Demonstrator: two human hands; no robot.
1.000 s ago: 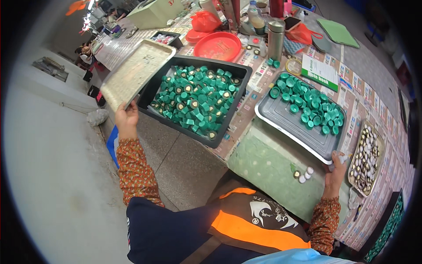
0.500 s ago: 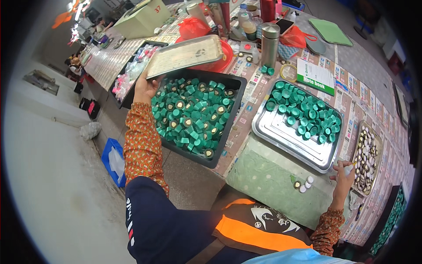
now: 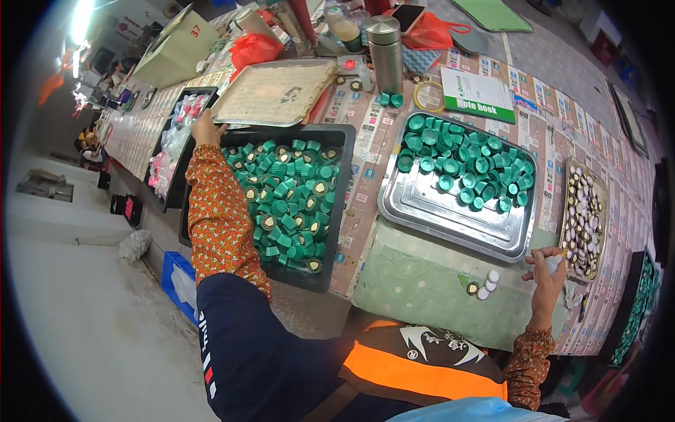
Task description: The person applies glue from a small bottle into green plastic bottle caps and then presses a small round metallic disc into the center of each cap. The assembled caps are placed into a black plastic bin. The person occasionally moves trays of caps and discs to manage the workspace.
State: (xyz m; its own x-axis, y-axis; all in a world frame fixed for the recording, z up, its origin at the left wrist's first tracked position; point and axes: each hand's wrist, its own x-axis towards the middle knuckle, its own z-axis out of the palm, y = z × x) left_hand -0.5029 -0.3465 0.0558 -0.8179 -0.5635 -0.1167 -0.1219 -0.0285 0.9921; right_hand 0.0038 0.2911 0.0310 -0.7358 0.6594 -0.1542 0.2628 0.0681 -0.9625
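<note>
My left hand point(image 3: 206, 129) grips the near left corner of a shallow metal tray point(image 3: 271, 91) with a pale, stained surface. This tray lies over the far side of a black bin point(image 3: 341, 204) heaped with green fluted caps point(image 3: 287, 211), some showing pale, gold-edged centres. In my right hand point(image 3: 544, 283) is a small white bottle point(image 3: 553, 263) with a yellowish tip. It is held beside a narrow tray point(image 3: 564, 190) of white and dark round discs point(image 3: 583, 221). Ahead, a silver tray point(image 3: 450, 221) carries green caps point(image 3: 464, 158) along its far half.
Several loose discs point(image 3: 484, 288) lie on a green mat point(image 3: 401, 274). A steel flask point(image 3: 384, 56), a notebook point(image 3: 478, 95), a tape roll point(image 3: 429, 96) and a red bag point(image 3: 254, 50) stand farther back. Left is a bin of pink and white packets point(image 3: 169, 151); below sits a blue crate point(image 3: 171, 281).
My left hand and the stained tray have moved left and farther away, and the tray hides most of the red plate beneath. The whole view has shifted. My right hand keeps the bottle.
</note>
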